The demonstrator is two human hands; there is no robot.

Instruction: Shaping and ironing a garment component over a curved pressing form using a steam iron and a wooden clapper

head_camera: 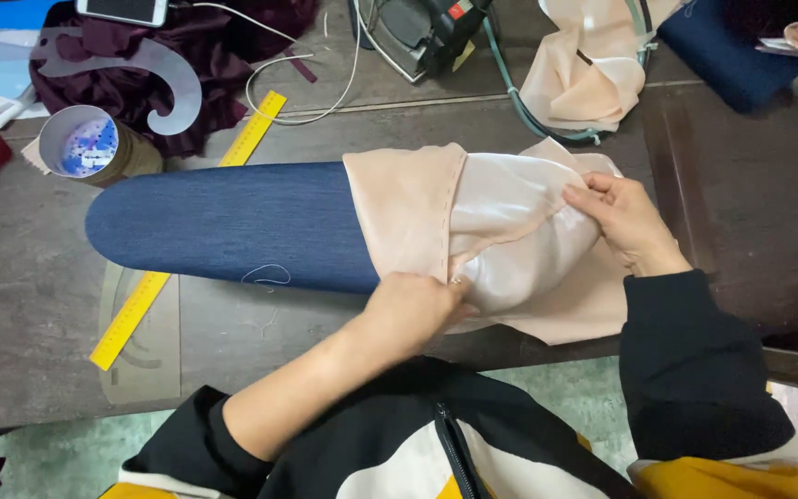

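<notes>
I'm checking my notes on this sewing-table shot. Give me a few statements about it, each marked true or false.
1. Both hands, left hand and right hand, grip the peach fabric. True.
2. The fabric is pulled over a red sleeve board. False: the sleeve board is dark blue.
3. A yellow ruler lies partly under the board. True.
4. The iron rests on the peach fabric. False: it stands apart at the table's far edge.
</notes>
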